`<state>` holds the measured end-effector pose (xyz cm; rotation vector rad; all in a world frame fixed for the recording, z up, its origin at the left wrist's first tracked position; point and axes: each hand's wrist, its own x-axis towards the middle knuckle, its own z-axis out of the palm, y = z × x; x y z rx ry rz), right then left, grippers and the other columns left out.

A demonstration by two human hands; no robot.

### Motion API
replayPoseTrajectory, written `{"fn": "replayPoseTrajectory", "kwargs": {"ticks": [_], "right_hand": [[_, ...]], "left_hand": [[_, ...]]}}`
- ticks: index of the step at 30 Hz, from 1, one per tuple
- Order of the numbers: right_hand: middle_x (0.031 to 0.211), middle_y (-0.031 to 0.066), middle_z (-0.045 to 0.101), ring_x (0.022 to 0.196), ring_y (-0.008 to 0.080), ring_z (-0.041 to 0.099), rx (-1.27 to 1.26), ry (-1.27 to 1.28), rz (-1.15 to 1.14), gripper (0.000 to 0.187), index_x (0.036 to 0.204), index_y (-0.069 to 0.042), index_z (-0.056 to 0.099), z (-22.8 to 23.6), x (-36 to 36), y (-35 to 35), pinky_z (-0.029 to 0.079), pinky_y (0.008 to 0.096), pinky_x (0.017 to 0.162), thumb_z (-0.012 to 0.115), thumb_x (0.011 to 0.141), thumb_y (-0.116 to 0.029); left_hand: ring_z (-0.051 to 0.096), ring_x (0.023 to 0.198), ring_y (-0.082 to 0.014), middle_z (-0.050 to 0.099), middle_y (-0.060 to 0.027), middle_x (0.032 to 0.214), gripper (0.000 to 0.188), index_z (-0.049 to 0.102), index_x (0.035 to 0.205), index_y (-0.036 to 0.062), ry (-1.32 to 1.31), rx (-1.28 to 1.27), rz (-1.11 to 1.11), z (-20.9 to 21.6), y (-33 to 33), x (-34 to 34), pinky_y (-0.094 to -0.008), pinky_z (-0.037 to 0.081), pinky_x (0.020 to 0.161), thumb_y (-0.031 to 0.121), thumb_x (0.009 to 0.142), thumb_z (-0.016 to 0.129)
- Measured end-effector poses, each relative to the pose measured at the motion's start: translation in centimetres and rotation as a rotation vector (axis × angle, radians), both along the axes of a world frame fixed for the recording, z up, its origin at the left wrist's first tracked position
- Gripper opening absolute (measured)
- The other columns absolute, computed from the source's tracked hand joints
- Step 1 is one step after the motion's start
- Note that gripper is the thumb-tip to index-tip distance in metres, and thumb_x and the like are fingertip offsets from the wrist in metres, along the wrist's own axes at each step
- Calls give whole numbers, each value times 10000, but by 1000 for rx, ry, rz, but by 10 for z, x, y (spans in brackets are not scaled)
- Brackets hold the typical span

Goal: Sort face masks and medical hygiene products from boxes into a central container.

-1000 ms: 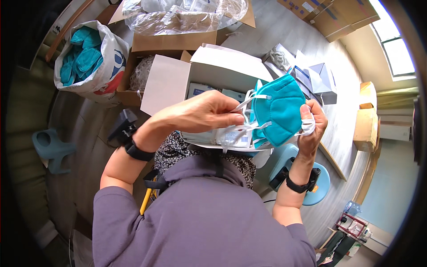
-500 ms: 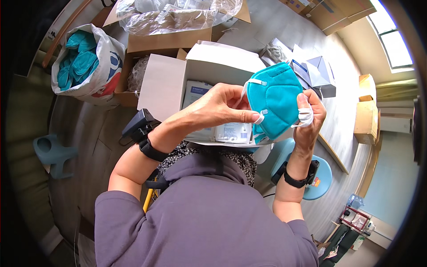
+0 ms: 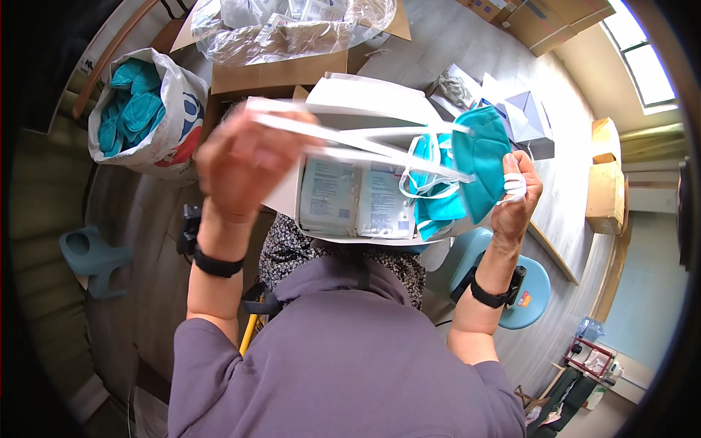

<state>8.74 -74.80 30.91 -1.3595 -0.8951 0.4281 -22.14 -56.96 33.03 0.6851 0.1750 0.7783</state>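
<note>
A teal face mask [image 3: 479, 165] is gripped at its right edge by my right hand [image 3: 520, 188], which is closed, with a white strap bunched by the thumb. Out to the left, my left hand [image 3: 252, 157] is smeared by motion. White elastic straps [image 3: 358, 139] run taut from the mask to it, so it appears closed on them. Below both hands sits an open white box [image 3: 321, 235] on my lap. Inside lie flat printed packets [image 3: 332, 193] and, on the right, more teal masks [image 3: 438, 210] with loose white straps.
A white bag [image 3: 179, 117] full of teal masks stands at the left. Beyond the box is a carton [image 3: 277, 73] lined with clear plastic. Pale blue stools [image 3: 91, 255] stand on the floor at both sides. Opened boxes [image 3: 527, 120] lie at the far right.
My left hand has swung left from the mask, stretching its straps out. The mask has turned and shifted slightly right, uncovering the packets and masks in the box. My right hand keeps its hold.
</note>
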Motion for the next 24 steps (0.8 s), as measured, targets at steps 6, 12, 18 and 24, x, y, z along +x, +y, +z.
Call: {"fn": "replayPoseTrajectory", "kwargs": {"ticks": [6,12,18,24], "right_hand": [[699,-92,463,635,1,365,-202,-74,84,234,795,-51,595,-17,-25,18,262,198,537,612,990,-179],[779,-20,610,634,24,519,28,379,-180,232,889,-14,645,-23,-9,7,420,190,573,658,979,-228],[834,13,646,733,63,594,35,62,92,212,1023,4,673,1,-56,18,495,207,662,740,890,-148],[896,75,653,784,121,603,-110,-101,447,324,1124,28,640,-4,-83,40,514,258,729,692,805,58]], "left_hand": [[522,682,-175,494,-37,679,427,502,720,108,-22,88,-142,11,17,2,-305,440,644,309,1076,380],[428,567,-47,493,16,640,449,520,750,88,613,442,-240,16,3,23,-209,309,500,398,1068,454],[451,579,-31,535,22,650,518,591,773,76,737,497,-440,15,1,47,-196,315,508,487,1054,446],[474,610,-60,533,15,669,509,612,797,31,731,669,-557,12,-10,64,-237,397,558,428,1069,446]]}}
